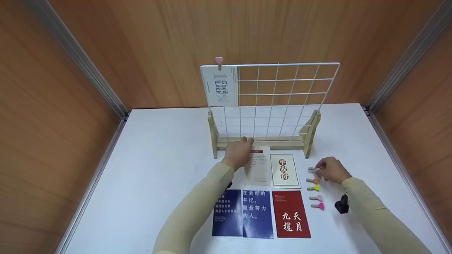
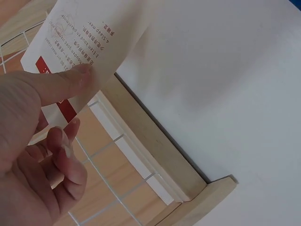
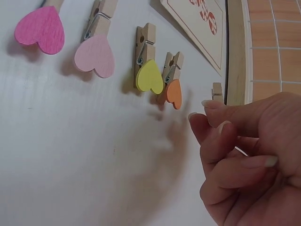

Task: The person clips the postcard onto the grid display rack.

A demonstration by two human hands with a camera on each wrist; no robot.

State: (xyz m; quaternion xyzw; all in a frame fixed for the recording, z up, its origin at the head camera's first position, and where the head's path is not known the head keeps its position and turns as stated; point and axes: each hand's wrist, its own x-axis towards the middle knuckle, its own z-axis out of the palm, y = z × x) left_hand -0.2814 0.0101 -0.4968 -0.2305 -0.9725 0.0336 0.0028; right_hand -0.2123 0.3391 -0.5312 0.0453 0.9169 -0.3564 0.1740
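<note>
My left hand (image 1: 238, 154) pinches a pale card (image 2: 101, 42) with a red bar and printed lines, at the foot of the wire grid rack (image 1: 282, 94). In the left wrist view the thumb lies across the card's printed face; its other fingers are curled. My right hand (image 1: 333, 170) is at the uppermost clothespin (image 1: 311, 169) of a column on the table. In the right wrist view its fingers hide that clothespin's heart end (image 3: 217, 89), and whether they grip it I cannot tell. Below it lie clothespins with orange (image 1: 314, 181), yellow (image 1: 314, 187), light pink (image 1: 317, 198) and bright pink (image 1: 319, 206) hearts.
A "Good Luck" card (image 1: 215, 88) hangs at the grid's upper left under a pink heart clothespin (image 1: 219, 61). A cream card (image 1: 293, 180), two blue cards (image 1: 226, 227) (image 1: 257, 229) and a red card (image 1: 290, 204) lie on the white table (image 1: 152, 158). Wooden walls stand around it.
</note>
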